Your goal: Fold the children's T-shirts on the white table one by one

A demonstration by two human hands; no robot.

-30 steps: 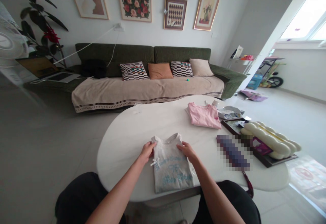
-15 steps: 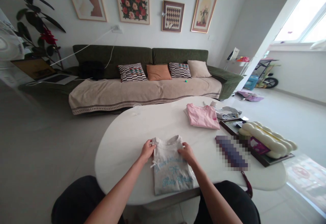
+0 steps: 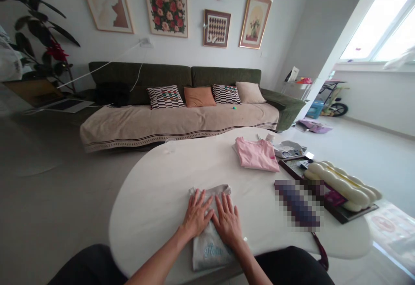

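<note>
A folded light grey T-shirt (image 3: 212, 257) with blue lettering lies near the front edge of the white oval table (image 3: 145, 198). My left hand (image 3: 197, 216) rests flat on the upper left of the shirt, fingers spread. Beside it my right hand (image 3: 228, 220) presses flat on the right half, its fingers apart too. The thumbs nearly meet at the middle, and both hands cover most of the print. The shirt's neckline shows just beyond the fingertips. Farther back on the table sits a folded pink shirt (image 3: 257, 154).
To the right are a dark tray (image 3: 353, 218) bearing a cream puffy tissue-box-like object (image 3: 343, 185), a blurred-out purple item (image 3: 298, 207) with a dark strap, and a silvery plastic packet (image 3: 289, 149). A green sofa (image 3: 142, 81) with cushions stands behind the table.
Both hands have left the shirt's shoulder edges and moved inward, now lying flat on its front. The view has tilted slightly, shifting the scene down.
</note>
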